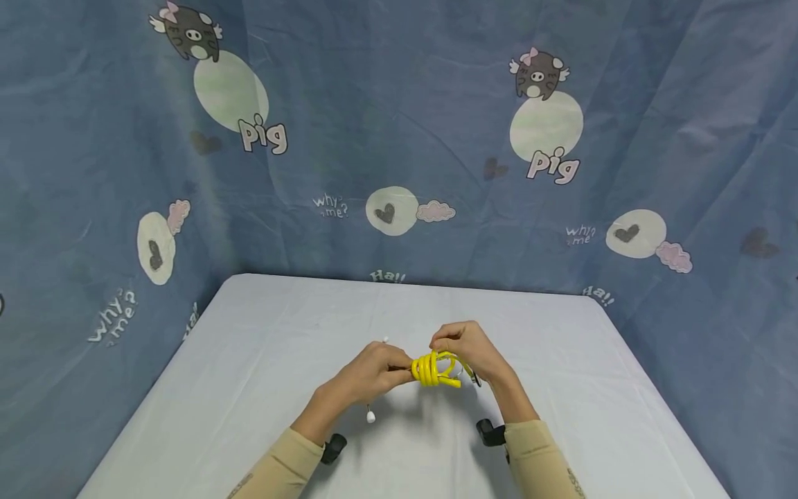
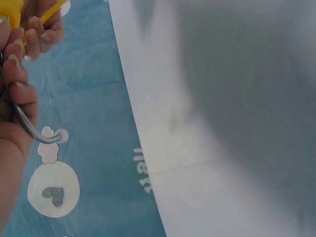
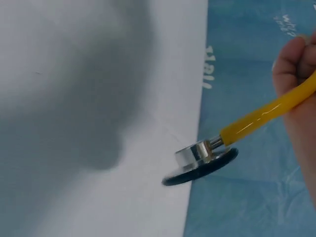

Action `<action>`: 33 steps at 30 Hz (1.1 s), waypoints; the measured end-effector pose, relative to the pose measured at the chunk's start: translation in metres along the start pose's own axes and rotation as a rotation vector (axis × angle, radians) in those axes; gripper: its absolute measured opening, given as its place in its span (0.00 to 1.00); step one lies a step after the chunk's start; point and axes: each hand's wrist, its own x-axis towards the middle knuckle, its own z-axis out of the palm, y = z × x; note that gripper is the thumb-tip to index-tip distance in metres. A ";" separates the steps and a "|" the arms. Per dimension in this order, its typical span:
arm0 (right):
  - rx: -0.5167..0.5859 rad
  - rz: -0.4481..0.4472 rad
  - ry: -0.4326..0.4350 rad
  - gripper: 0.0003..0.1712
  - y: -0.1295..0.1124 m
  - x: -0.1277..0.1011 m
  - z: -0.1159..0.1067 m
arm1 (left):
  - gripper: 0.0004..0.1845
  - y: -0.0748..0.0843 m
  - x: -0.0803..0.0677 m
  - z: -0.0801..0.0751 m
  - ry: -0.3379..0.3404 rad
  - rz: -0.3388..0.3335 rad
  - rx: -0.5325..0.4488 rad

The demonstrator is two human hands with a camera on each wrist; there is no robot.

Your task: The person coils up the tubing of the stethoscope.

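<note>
Both your left hand (image 1: 374, 371) and right hand (image 1: 464, 350) grip the coiled stethoscope (image 1: 436, 369); its tubing probably springs, so hold the loops.

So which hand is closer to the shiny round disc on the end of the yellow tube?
The right hand. The round disc hangs just below it on the yellow tube its fingers hold. The left hand grips the coiled tube from the other side, farther from the disc.
</note>
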 end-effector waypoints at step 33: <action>0.141 0.015 0.135 0.19 0.027 -0.036 0.032 | 0.05 0.000 0.009 0.019 0.324 -0.202 0.174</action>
